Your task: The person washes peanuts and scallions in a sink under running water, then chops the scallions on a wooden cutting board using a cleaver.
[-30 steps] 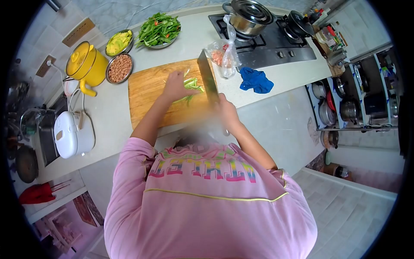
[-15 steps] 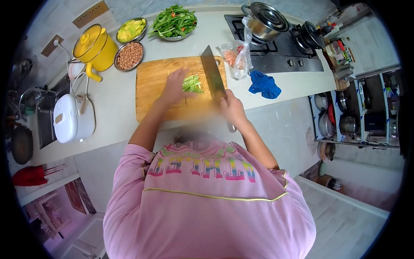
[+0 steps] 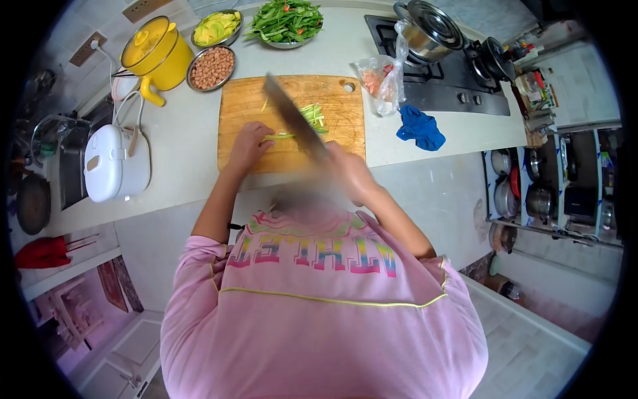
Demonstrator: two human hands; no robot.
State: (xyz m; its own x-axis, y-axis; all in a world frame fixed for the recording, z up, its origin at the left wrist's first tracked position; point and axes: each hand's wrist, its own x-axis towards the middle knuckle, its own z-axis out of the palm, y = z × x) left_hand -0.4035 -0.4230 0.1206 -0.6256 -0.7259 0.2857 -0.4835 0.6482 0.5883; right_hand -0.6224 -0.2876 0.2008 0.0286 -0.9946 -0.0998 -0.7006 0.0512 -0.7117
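A wooden cutting board (image 3: pixel 345 126) lies on the counter in front of me. My right hand (image 3: pixel 347 171) is wrapped round the handle of a cleaver (image 3: pixel 292 114), whose broad blade slants up and left above the board. With curled fingers, my left hand (image 3: pixel 250 143) holds down thin green vegetable strips (image 3: pixel 284 135) at the left of the blade. A small pile of cut pale-green sticks (image 3: pixel 313 116) rests just beyond the blade, partly hidden by it.
Behind the board stand a bowl of peanuts (image 3: pixel 211 67), a bowl of yellow slices (image 3: pixel 217 28), a plate of green leaves (image 3: pixel 284 25) and a yellow pot (image 3: pixel 156 53). Rightward are a plastic bag (image 3: pixel 385 83), a blue cloth (image 3: pixel 421 128) and a stove (image 3: pixel 458 93). A white appliance (image 3: pixel 117 163) stands left.
My left hand has come down and left, from spread above the board to gripping the strips. The cleaver has swung leftward over the board in my right hand. The view has shifted slightly.
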